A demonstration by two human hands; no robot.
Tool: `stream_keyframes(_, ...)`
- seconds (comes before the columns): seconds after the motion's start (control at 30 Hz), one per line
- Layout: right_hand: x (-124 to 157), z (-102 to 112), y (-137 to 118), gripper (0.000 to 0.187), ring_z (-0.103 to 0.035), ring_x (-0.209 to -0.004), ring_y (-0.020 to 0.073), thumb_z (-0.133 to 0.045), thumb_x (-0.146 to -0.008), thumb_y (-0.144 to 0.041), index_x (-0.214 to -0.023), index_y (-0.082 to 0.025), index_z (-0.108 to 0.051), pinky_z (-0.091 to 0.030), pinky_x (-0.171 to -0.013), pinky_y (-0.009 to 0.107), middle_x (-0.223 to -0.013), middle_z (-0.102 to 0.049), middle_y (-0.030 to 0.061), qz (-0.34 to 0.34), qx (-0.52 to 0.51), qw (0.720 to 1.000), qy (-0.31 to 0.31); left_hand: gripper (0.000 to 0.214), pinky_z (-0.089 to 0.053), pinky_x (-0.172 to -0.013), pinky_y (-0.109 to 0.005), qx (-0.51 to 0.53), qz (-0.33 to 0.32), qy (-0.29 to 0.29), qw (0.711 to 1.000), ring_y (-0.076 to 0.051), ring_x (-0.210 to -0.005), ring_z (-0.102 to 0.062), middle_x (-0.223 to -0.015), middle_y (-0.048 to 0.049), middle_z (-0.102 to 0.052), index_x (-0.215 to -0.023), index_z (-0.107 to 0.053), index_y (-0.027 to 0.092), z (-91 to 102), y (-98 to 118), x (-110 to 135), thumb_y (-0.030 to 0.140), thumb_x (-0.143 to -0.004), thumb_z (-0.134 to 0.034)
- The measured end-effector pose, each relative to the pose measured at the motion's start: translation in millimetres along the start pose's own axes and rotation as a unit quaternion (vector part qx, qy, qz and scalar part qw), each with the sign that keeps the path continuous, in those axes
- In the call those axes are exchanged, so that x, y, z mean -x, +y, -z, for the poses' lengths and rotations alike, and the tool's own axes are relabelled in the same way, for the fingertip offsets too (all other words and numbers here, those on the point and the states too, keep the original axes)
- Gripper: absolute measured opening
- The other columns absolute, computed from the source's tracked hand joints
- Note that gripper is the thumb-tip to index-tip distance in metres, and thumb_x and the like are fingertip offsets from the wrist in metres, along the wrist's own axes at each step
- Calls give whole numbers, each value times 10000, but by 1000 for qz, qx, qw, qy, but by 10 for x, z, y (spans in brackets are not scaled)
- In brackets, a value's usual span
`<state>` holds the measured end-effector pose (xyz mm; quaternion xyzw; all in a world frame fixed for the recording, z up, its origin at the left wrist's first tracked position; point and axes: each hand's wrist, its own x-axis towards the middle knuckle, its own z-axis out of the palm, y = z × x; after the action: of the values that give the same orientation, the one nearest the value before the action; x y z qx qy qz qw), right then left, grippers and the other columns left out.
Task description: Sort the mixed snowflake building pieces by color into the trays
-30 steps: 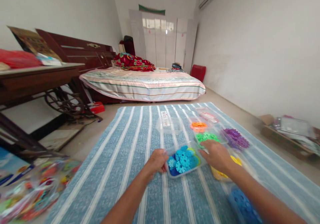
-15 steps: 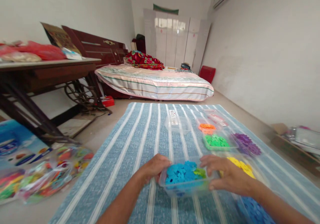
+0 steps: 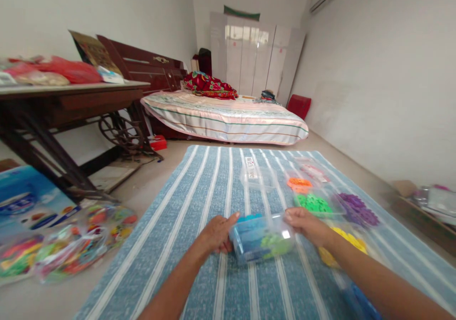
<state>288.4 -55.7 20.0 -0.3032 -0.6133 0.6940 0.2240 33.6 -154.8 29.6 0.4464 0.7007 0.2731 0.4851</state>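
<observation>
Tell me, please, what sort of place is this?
It looks like a bedroom in a home: there is a bed with red flowered bedding on it, and a tall, pale wardrobe stands beyond.

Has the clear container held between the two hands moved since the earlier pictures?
Yes: judged against the orange pieces, the clear container has shifted left, and is now tipped.

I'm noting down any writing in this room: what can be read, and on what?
"With", then "ve", the letters between unclear: on the striped cloth, by the clear box.
Logo on the blue carton: too blurred to read.
I can make out no other words.
</observation>
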Motion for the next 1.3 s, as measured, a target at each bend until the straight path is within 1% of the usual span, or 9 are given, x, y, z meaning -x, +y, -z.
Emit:
stream_keyframes(0.23,-81,58,150,367,-562,-436,112,-565,-775,-515,-689,-159,-592,-442,-412,217,-556,-634,8,-70,-87,993,39,823,-341,-380,-237,30,15,-3,999,-192,-420,-590,-494,-114,-645,-747,-614,112,3,-13,-14,853,-610,-281)
stream_keyframes(0.57,-128,-17,-157,431,-536,-357,118,-423,-849,-515,-622,-167,-535,-361,-294,203,-527,-629,24,-126,-110,981,98,737,-252,-339,-211,57,7,28,998,-147,-307,-499,-338,-10,-526,-887,-573,106,-7,126,-38,764,-704,-296)
stream_keyframes(0.67,-80,-65,-184,431,-527,-374,115,-465,-818,-540,-622,-167,-552,-376,-326,211,-517,-614,14,-89,-95,987,92,719,-244,-342,-204,69,2,2,998,-140,-309,-493,-347,-7,-535,-921,-576,109,53,114,87,748,-708,-324)
stream_keyframes(0.77,-50,-135,-265,401,-521,-424,106,-534,-785,-522,-607,-164,-566,-411,-410,217,-520,-602,3,-5,-51,995,82,693,-255,-354,-192,127,5,-75,989,-154,-374,-551,-421,-30,-599,-987,-566,130,141,58,219,729,-708,-358)
stream_keyframes(0.9,-53,-287,-472,340,-532,-535,101,-579,-771,-464,-624,-158,-595,-425,-523,216,-582,-607,-2,108,56,991,57,585,-333,-385,-206,225,3,-140,964,-197,-522,-632,-560,-95,-670,-827,-605,120,289,-20,347,671,-696,-459)
stream_keyframes(1.0,-49,-348,-621,289,-594,-769,146,-589,-764,-429,-872,-169,-653,-458,-676,255,-828,-667,30,164,139,974,76,463,-394,-442,-219,221,-21,-76,972,-175,-525,-616,-555,-73,-666,-695,-598,137,456,-21,449,597,-680,-551)
stream_keyframes(1.1,-18,-204,-686,300,-596,-856,172,-587,-759,-413,-932,-177,-654,-457,-738,285,-927,-669,43,187,251,938,150,407,-450,-529,-237,129,-20,53,990,-160,-564,-607,-593,-40,-680,-685,-609,165,717,-20,542,571,-655,-593)
stream_keyframes(1.23,111,360,-602,261,-606,-773,178,-517,-792,-381,-816,-171,-670,-457,-701,292,-832,-679,36,159,386,874,247,418,-499,-643,-281,-24,-13,209,978,-195,-701,-637,-636,18,-696,-727,-644,229,1191,-209,458,619,-610,-551)
stream_keyframes(1.3,220,682,-524,258,-610,-814,191,-486,-804,-341,-838,-166,-671,-454,-739,303,-866,-683,51,123,455,830,298,438,-506,-615,-297,-110,-19,247,963,-205,-692,-642,-603,51,-686,-733,-647,262,1405,-384,313,651,-598,-495)
